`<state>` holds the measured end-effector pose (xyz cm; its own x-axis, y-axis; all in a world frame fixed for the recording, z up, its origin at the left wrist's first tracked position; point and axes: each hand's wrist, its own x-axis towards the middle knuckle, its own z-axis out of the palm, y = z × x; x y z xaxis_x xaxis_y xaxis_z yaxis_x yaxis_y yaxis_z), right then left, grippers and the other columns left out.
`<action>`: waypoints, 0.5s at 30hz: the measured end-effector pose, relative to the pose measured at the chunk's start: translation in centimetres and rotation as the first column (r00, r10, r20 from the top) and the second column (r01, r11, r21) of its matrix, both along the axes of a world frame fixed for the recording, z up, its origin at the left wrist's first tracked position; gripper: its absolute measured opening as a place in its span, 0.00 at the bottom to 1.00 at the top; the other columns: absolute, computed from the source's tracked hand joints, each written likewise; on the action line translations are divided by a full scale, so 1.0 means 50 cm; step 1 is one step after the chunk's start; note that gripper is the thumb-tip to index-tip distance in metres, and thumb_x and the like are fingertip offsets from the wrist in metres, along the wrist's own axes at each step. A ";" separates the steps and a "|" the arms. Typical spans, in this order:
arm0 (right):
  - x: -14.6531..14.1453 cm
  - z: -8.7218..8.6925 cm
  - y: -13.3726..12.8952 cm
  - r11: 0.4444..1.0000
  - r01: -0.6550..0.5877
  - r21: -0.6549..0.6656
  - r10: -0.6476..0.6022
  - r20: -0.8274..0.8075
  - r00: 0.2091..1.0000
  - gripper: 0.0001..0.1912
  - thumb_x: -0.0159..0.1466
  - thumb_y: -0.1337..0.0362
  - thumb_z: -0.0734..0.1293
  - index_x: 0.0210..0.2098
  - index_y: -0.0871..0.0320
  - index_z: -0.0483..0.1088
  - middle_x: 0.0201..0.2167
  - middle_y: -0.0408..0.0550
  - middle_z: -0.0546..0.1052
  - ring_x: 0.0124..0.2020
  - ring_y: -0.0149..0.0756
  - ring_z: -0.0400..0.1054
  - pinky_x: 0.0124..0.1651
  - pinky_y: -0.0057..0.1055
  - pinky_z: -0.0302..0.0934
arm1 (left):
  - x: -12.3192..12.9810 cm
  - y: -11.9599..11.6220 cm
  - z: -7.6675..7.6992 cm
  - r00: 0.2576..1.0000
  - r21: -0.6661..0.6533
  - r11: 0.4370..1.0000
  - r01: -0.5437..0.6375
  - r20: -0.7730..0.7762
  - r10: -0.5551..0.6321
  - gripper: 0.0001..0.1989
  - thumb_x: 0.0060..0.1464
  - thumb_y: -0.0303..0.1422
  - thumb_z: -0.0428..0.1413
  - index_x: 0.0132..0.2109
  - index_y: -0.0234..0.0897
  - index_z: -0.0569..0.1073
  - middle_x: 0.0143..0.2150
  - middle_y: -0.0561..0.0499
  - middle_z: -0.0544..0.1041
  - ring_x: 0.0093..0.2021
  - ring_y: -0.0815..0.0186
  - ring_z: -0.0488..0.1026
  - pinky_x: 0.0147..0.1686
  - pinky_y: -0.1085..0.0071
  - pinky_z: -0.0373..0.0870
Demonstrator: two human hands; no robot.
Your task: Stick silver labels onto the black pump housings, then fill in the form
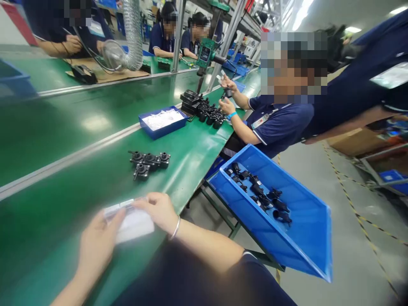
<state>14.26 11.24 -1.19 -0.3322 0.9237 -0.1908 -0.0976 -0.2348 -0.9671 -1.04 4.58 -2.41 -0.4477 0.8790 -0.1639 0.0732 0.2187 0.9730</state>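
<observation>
Both hands hold a small whitish sheet (135, 227) above the green bench; it is blurred, with a pale strip along its top edge, and I cannot tell whether it is paper labels or a plastic sleeve. My left hand (97, 240) pinches its left side, thumb on top. At its upper right corner, my right hand (161, 210) grips it between thumb and fingers, a silver bangle on the wrist. Just beyond the hands stands a cluster of several black plastic housings (148, 159) with round ports. Farther off sits a blue tray (164, 131) filled with white slips.
A large blue bin (296, 221) with black parts stands right of the bench. A co-worker (280, 123) handles a black part beside more black housings (210, 112) and an upright tool (205, 55). A metal rail (70, 163) runs along the green bench (38, 225).
</observation>
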 end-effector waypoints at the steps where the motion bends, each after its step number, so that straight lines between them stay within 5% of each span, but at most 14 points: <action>1: 0.007 0.007 0.001 1.000 -0.006 0.028 0.006 -0.003 1.000 0.18 0.50 0.49 0.75 0.25 0.59 0.73 0.25 0.41 0.74 0.27 0.32 0.65 0.29 0.27 0.59 | 0.004 -0.001 0.004 1.000 -0.008 1.000 0.002 0.021 -0.002 0.23 0.46 0.49 0.63 0.44 0.37 0.77 0.35 0.50 0.81 0.34 0.60 0.77 0.34 0.67 0.74; 6: 0.067 0.045 0.030 0.986 -0.013 0.167 0.018 -0.029 0.999 0.18 0.58 0.58 0.73 0.46 0.54 0.69 0.38 0.46 0.76 0.39 0.35 0.71 0.45 0.33 0.65 | 0.019 0.002 0.026 0.986 0.009 0.998 0.061 0.153 -0.062 0.19 0.49 0.46 0.62 0.41 0.35 0.75 0.37 0.47 0.80 0.35 0.61 0.76 0.36 0.68 0.73; 10: 0.083 0.049 0.046 0.954 -0.121 0.273 0.116 0.031 0.993 0.20 0.60 0.62 0.72 0.50 0.52 0.66 0.43 0.49 0.74 0.44 0.40 0.71 0.49 0.38 0.65 | 0.021 0.006 0.031 0.979 0.048 0.995 0.089 0.180 -0.097 0.16 0.53 0.45 0.60 0.37 0.35 0.73 0.34 0.49 0.79 0.33 0.64 0.75 0.35 0.70 0.71; 15: 0.059 0.050 0.027 0.793 -0.128 0.595 -0.005 0.217 0.976 0.13 0.63 0.66 0.68 0.47 0.51 0.70 0.43 0.51 0.73 0.47 0.44 0.70 0.54 0.46 0.63 | 0.021 0.003 0.026 0.973 0.075 0.990 0.117 0.191 -0.129 0.16 0.56 0.45 0.57 0.36 0.35 0.72 0.34 0.48 0.79 0.34 0.63 0.75 0.35 0.70 0.70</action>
<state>17.21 12.59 1.33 -0.4094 0.8507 0.3298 0.1046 0.4028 -0.9093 -0.01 4.72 -1.13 -0.3003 0.9367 -0.1800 -0.0971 0.1577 0.9827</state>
